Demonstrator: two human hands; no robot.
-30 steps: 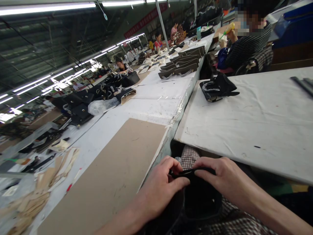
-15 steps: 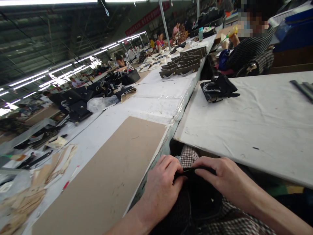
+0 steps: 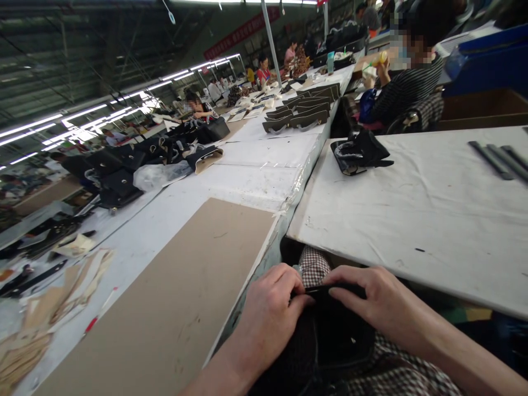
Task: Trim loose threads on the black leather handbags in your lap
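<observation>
A black bag (image 3: 340, 335) rests on my lap, its mouth facing up toward me. My left hand (image 3: 274, 308) pinches the far rim of the bag between thumb and fingers. Close beside it, my right hand (image 3: 363, 291) grips the same rim, thumb on the near side and fingers over the far side. The bag's lower part and sides are dark and partly hidden by my hands and arms. Checkered cloth (image 3: 315, 267) covers my legs beneath it.
A white table (image 3: 412, 203) on the right bears a black bag piece (image 3: 358, 154) and dark strips (image 3: 490, 159). On the long left table lie a tan board (image 3: 177, 286), a red-tipped pen (image 3: 91, 324) and black bags (image 3: 119, 187). A co-worker (image 3: 412, 82) sits at the far right.
The view has turned slightly to the right, so the tables shift left in the picture. Both hands keep their hold on the bag's rim with little visible movement.
</observation>
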